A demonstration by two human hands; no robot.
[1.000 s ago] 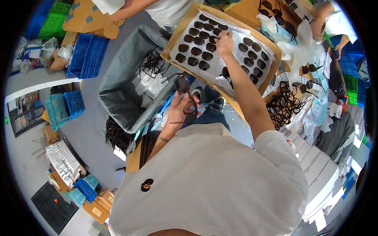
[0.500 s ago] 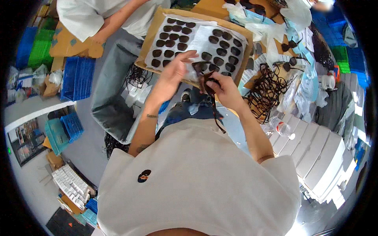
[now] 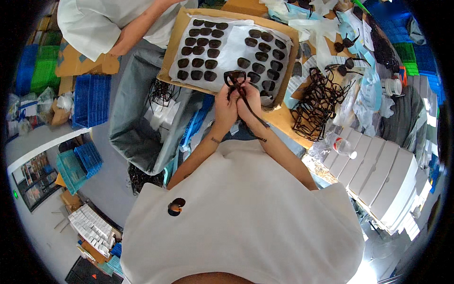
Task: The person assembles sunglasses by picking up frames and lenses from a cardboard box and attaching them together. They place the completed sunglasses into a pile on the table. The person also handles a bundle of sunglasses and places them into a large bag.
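Observation:
Both hands meet in front of my chest around a dark sunglasses frame (image 3: 236,80). My left hand (image 3: 225,105) grips its left side and my right hand (image 3: 249,105) grips the right side, while one temple arm trails down over my right wrist. Just beyond the hands lies a cardboard tray (image 3: 172,47) lined with white sheets and rows of several dark lenses (image 3: 203,64).
A pile of dark frames (image 3: 318,102) lies on the table to the right, near a plastic bottle (image 3: 341,146) and white boxes (image 3: 383,175). Another person in a white shirt (image 3: 101,23) stands at upper left. A grey bin (image 3: 137,118) and blue crates (image 3: 92,99) sit left.
My right hand came back from the lens tray and joined the left hand; both now hold the frame together, raised nearer the tray. My view shifted too.

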